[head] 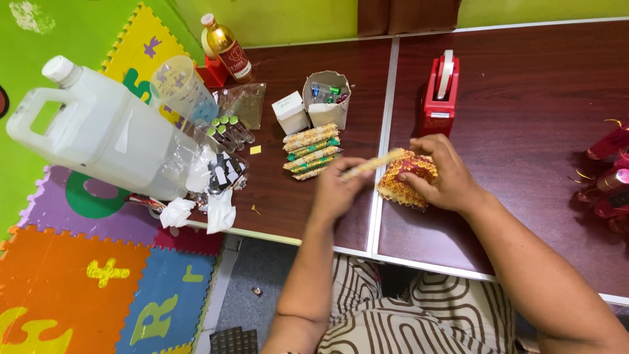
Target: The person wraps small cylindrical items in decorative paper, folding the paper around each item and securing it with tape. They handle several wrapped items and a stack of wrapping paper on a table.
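My right hand [440,172] grips a small red and gold patterned pouch [401,183] on the dark brown table [517,118]. My left hand [337,190] pinches a thin yellow patterned stick [373,164] and holds its far end against the top of the pouch. A pile of several similar yellow and green sticks [310,151] lies just left of my left hand.
A red tape dispenser [440,92] stands behind the pouch. A paper cup of small vials [327,97], a white box [290,111], a gold bottle [227,47], a measuring jug [182,88], a white jerrycan [98,128] and tissues [219,210] crowd the left. Red tubes [606,177] lie far right.
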